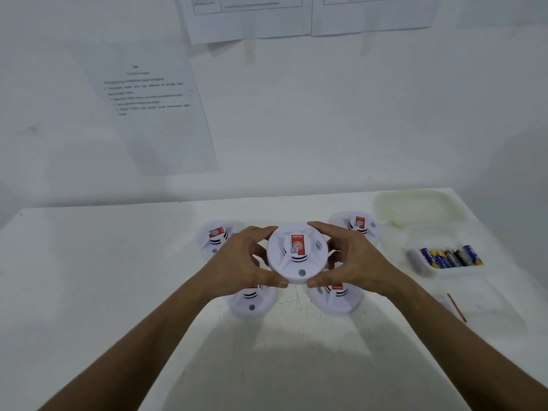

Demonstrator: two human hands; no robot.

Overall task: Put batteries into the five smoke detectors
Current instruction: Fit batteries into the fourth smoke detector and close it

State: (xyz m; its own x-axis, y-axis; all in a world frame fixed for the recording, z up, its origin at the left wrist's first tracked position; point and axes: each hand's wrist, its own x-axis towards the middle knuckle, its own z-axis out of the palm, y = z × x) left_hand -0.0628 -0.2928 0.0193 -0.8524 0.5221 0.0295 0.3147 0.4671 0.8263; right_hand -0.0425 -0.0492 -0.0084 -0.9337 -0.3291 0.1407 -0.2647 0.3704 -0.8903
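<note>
Both hands on one smoke detector (pixel 297 253), lifted above the table's middle: left hand (pixel 243 262) and right hand (pixel 354 259) each pinch its rim, thumb near, fingers far; face still up. My read: flip it first, twist the base off with even opposing torque; batteries (pixel 451 257) sit in the tray (pixel 424 269) by the right edge; four other detectors (pixel 218 238) lie untouched.

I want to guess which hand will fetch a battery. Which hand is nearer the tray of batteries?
The right hand. Its grip is on the right rim of the lifted smoke detector, and the tray of batteries lies further to its right. The left hand holds the detector's far side.
</note>
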